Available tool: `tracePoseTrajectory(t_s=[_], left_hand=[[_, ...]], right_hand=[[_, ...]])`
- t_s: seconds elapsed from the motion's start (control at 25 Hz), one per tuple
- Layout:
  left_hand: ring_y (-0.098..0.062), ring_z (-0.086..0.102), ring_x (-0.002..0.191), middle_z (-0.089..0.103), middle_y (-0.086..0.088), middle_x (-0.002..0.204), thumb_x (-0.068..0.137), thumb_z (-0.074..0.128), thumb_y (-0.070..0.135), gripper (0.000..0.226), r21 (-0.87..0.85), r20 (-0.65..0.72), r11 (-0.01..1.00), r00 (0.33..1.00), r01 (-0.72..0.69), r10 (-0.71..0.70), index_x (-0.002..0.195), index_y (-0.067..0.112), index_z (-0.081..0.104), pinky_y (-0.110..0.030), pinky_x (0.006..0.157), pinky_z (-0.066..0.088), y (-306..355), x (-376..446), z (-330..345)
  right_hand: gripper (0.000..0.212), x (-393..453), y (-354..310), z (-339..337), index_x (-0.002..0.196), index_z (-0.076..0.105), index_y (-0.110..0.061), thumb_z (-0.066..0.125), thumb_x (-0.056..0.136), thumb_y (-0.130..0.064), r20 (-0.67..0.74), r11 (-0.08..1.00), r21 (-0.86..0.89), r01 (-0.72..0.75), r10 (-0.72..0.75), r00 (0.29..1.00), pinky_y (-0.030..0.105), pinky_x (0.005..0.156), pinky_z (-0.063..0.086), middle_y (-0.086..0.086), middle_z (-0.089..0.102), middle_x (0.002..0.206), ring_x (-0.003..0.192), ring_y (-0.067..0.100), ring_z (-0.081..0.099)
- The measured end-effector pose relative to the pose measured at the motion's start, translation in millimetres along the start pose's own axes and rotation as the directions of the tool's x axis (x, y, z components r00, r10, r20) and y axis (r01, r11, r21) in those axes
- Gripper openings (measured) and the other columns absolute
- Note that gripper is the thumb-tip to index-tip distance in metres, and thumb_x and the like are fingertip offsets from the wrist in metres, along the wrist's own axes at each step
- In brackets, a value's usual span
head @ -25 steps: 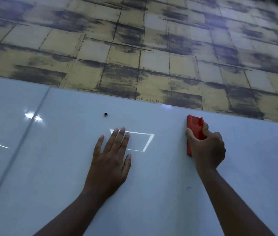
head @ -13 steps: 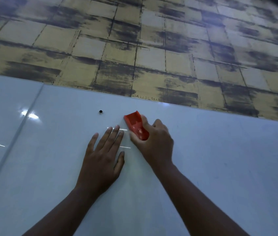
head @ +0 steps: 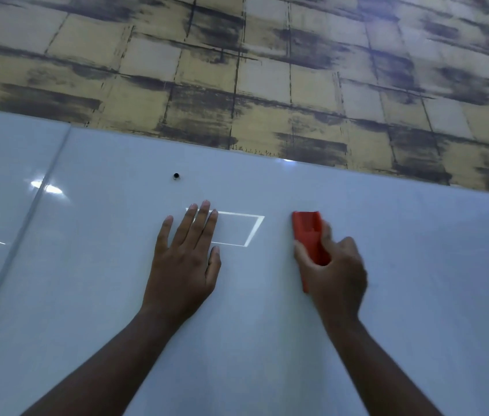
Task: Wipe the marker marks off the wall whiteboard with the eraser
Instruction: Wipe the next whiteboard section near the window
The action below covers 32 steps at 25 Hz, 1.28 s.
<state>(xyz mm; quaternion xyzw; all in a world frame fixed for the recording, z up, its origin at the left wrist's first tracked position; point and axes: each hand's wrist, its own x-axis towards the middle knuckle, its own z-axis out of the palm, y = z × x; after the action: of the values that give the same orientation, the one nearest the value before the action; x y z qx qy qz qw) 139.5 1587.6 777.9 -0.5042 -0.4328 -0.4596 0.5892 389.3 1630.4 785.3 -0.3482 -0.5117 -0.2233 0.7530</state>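
Note:
The white wall whiteboard (head: 417, 265) fills the lower two thirds of the view. My right hand (head: 336, 274) grips a red eraser (head: 309, 235) and holds it flat against the board, right of centre; the hand is blurred. My left hand (head: 184, 262) lies flat on the board with straight fingers, left of the eraser. A bright four-sided outline (head: 237, 228) shows on the board between the hands; it looks like a reflected light. I can make out no clear marker strokes near the eraser.
A small black screw hole (head: 176, 175) sits above my left hand. A vertical seam (head: 36, 202) divides the board at the left, with light glare beside it. Above the board's top edge runs yellow and grey patterned wall (head: 237, 70).
My right hand swept the eraser left until it met my left hand's fingertips, then back to the right. My left hand stayed flat on the board.

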Motion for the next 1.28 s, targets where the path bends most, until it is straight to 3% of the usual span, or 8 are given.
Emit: tracePoseTrajectory(t_s=[0.2, 0.36, 0.48, 0.64, 0.8, 0.92, 1.12, 1.28], left_hand=[[-0.024, 0.020, 0.163, 0.022, -0.008, 0.176, 0.106, 0.040, 0.034, 0.066, -0.023, 0.037, 1.000, 0.999, 0.016, -0.015, 0.167, 0.009, 0.030, -0.056, 0.132, 0.018, 0.9, -5.7, -2.0], [-0.024, 0.019, 0.164, 0.022, -0.008, 0.175, 0.106, 0.037, 0.035, 0.066, -0.044, 0.039, 0.998, 0.999, 0.034, -0.032, 0.167, 0.009, 0.029, -0.055, 0.132, 0.017, 3.0, -15.3, -5.6], [-0.023, 0.020, 0.163, 0.023, -0.007, 0.176, 0.106, 0.040, 0.032, 0.065, -0.032, 0.018, 0.999, 1.000, 0.025, -0.024, 0.167, 0.010, 0.030, -0.054, 0.132, 0.017, 2.5, -21.4, -6.1], [-0.024, 0.022, 0.163, 0.024, -0.007, 0.175, 0.108, 0.036, 0.032, 0.063, -0.020, 0.006, 0.999, 0.999, 0.036, -0.036, 0.166, 0.009, 0.031, -0.054, 0.132, 0.017, 3.2, -34.0, -9.0], [-0.026, 0.019, 0.164, 0.020, -0.008, 0.176, 0.109, 0.037, 0.030, 0.063, -0.019, 0.044, 0.997, 0.996, 0.076, -0.075, 0.167, 0.008, 0.028, -0.057, 0.131, 0.017, 12.7, -51.4, -13.9], [-0.027, 0.017, 0.164, 0.019, -0.009, 0.177, 0.109, 0.038, 0.029, 0.063, -0.015, 0.056, 0.995, 0.994, 0.098, -0.097, 0.167, 0.008, 0.027, -0.057, 0.132, 0.015, 17.5, -62.8, -16.6], [-0.027, 0.015, 0.165, 0.017, -0.009, 0.177, 0.109, 0.038, 0.030, 0.063, -0.029, 0.083, 0.991, 0.988, 0.130, -0.128, 0.168, 0.009, 0.026, -0.056, 0.132, 0.012, 25.8, -72.1, -20.6], [-0.027, 0.012, 0.165, 0.015, -0.010, 0.177, 0.110, 0.037, 0.035, 0.065, -0.023, 0.121, 0.997, 0.990, 0.077, -0.073, 0.169, 0.011, 0.024, -0.054, 0.133, 0.011, 18.1, -81.0, -26.2]], right_hand=[[0.069, -72.8, -37.9, 3.7, 0.144, 0.057, -0.027, 0.068, 0.084, -0.057, 0.128, 0.951, 0.045, 0.305, -0.309, 0.943, 0.029, 0.056, 0.051, -0.005, 0.044, 0.084, 0.074, 0.014, 0.048], [0.067, -88.5, -31.4, -7.3, 0.144, 0.057, -0.031, 0.062, 0.084, -0.061, 0.181, 0.927, 0.031, 0.373, -0.372, 0.910, 0.030, 0.055, 0.052, -0.006, 0.046, 0.085, 0.076, 0.012, 0.047], [0.067, -70.1, -19.2, -15.1, 0.145, 0.054, -0.038, 0.064, 0.084, -0.063, 0.189, 0.960, 0.008, 0.281, -0.277, 0.942, 0.034, 0.059, 0.053, -0.006, 0.045, 0.086, 0.079, 0.015, 0.050], [0.068, -51.3, 19.9, -31.7, 0.145, 0.055, -0.043, 0.074, 0.082, -0.059, 0.104, 1.000, 0.000, -0.022, 0.021, 0.994, 0.038, 0.069, 0.054, -0.003, 0.046, 0.087, 0.083, 0.023, 0.058], [0.065, -66.5, 54.0, -43.9, 0.145, 0.056, -0.037, 0.076, 0.084, -0.054, -0.017, 0.972, 0.027, -0.235, 0.236, 0.972, 0.034, 0.068, 0.048, -0.001, 0.046, 0.084, 0.078, 0.023, 0.057], [0.065, -74.2, 50.1, -43.2, 0.146, 0.056, -0.033, 0.075, 0.087, -0.052, 0.003, 0.962, 0.034, -0.271, 0.271, 0.963, 0.033, 0.071, 0.046, 0.001, 0.047, 0.088, 0.084, 0.028, 0.059], [0.065, -133.5, -2.1, -38.0, 0.148, 0.055, -0.030, 0.070, 0.089, -0.050, 0.166, 1.000, -0.003, -0.024, 0.024, 0.986, 0.038, 0.070, 0.049, 0.005, 0.049, 0.092, 0.086, 0.027, 0.051], [0.067, -193.7, -21.2, -43.7, 0.150, 0.049, -0.036, 0.063, 0.087, -0.056, 0.310, 0.976, 0.022, 0.217, -0.213, 0.927, 0.035, 0.067, 0.050, -0.004, 0.047, 0.095, 0.084, 0.016, 0.044]])
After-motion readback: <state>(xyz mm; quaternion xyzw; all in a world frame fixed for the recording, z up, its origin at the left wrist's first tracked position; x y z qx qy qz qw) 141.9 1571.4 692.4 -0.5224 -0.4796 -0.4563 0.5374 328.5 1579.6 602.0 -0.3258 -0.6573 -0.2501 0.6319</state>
